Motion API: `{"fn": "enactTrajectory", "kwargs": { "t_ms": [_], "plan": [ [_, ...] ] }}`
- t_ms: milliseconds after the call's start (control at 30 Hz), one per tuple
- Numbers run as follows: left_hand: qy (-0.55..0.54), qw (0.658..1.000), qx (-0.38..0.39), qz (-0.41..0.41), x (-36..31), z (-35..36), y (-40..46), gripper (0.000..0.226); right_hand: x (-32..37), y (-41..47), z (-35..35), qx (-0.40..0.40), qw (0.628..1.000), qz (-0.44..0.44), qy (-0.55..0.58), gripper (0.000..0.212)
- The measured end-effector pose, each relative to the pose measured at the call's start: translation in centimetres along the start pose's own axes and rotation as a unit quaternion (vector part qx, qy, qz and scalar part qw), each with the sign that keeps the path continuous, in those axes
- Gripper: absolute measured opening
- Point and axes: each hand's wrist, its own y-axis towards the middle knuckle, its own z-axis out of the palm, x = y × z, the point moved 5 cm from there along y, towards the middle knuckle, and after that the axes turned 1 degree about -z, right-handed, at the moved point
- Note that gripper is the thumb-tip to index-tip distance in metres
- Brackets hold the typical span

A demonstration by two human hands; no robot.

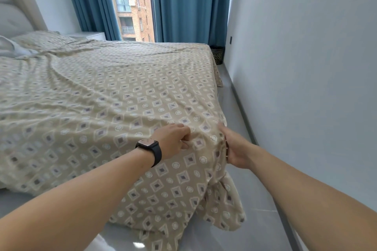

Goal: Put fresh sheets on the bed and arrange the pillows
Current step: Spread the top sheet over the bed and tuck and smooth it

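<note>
Down at the near foot corner of the bed [212,61], both hands were on the patterned sheet [114,91]. The left hand [173,140], with a dark watch [150,150] on its wrist, had its fingers curled tight into a fist on top of the mattress edge, bunching a small fold of the beige diamond-print cloth between thumb and fingers. The right hand [234,149] lay against the side of the corner; its thumb stretched up along the cloth, while its fingers went in behind the draped fabric, so how far they were curled could not be told. Creases ran out from both hands across the corner.

The sheet was spread over the whole mattress, wrinkled toward the left side and smoother toward the far side. Below the hands its loose corner hung down in folds and trailed onto the grey floor [244,234]. At the head end, a pillow [42,39] in the same print lay flat, with a bundle of pale grey cloth [10,48] just beside it at the left edge of the view. Beyond the bed hung blue curtains [183,2], parted on a window [132,4], and a dark basket [217,55] stood on the floor near the far foot corner, against the white wall [306,57].
</note>
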Motion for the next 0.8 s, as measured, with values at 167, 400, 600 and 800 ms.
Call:
{"fn": "enactTrajectory", "kwargs": {
  "t_ms": [167,400,600,800],
  "plan": [
    [0.000,1.000,0.006,-0.008,-0.2,-0.3,-0.2,0.010,1.4,-0.2,0.6,0.002,0.998,-0.008,0.066,0.035],
    [-0.125,0.985,-0.119,0.015,-0.1,-4.0,-0.9,0.018,5.6,-0.8,-2.1,-0.050,0.962,-0.159,0.216,0.046],
    [-0.153,0.975,-0.154,0.034,-0.7,-4.8,-1.3,0.024,5.6,-2.1,-0.9,-0.045,0.971,-0.132,0.193,0.048],
    [-0.109,0.986,-0.115,0.059,-0.8,-3.7,-1.6,0.027,2.3,-0.8,-2.1,-0.208,0.971,0.001,-0.121,0.045]
  ]
}}
